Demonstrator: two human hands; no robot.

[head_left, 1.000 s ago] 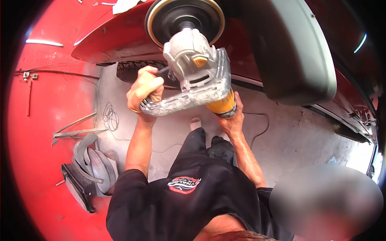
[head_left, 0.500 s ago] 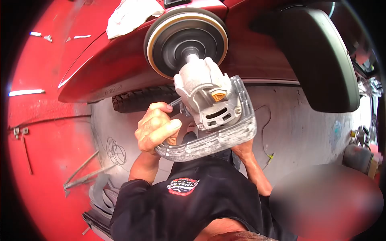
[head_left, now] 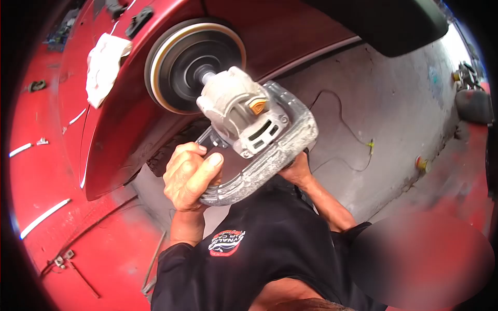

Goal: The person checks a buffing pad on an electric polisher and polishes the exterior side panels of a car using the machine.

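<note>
A rotary polisher with a grey, scuffed body is held in both hands. Its round pad, with a pale and tan rim, faces the red car panel and looks blurred as if spinning. My left hand is wrapped around the left end of the black loop handle, thumb on top. Lower and to the right, my right hand grips the rear of the polisher beneath the loop; most of its fingers are hidden. A crumpled white cloth lies on the car left of the pad.
A black side mirror juts out at the upper right. Below the panel is the grey floor, with a thin cord across it. A dark object rests on the car near the cloth. A blurred oval covers the lower right.
The polisher has shifted left in view and tilted, its pad farther left along the panel. The whole view has turned, with the mirror now higher. Both hands keep their grip.
</note>
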